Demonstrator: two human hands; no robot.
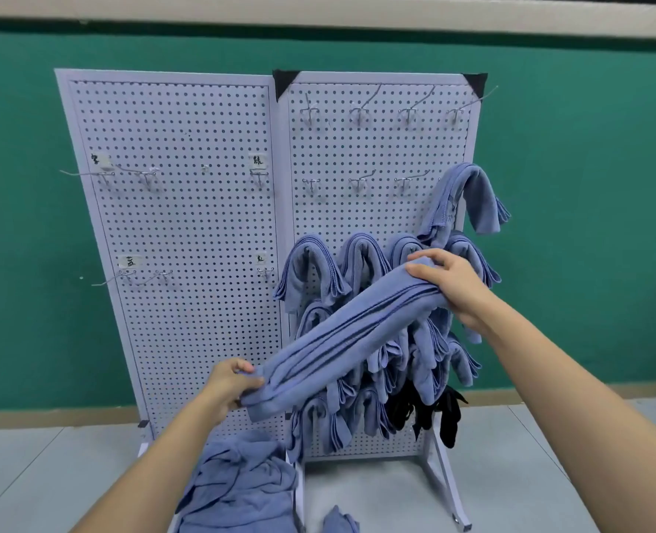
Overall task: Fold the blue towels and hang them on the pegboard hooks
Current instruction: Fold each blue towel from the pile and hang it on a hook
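Note:
I hold a folded blue towel stretched slantwise in front of the white pegboard. My left hand grips its lower end, and my right hand grips its upper end. Behind it, several folded blue towels hang on hooks of the right panel, one higher up at the right edge. A pile of unfolded blue towels lies on the floor below my left arm.
Bare metal hooks stick out of the right panel's top rows and of the left panel. Black cloths hang low on the right panel. A small blue cloth lies on the grey floor. A green wall stands behind.

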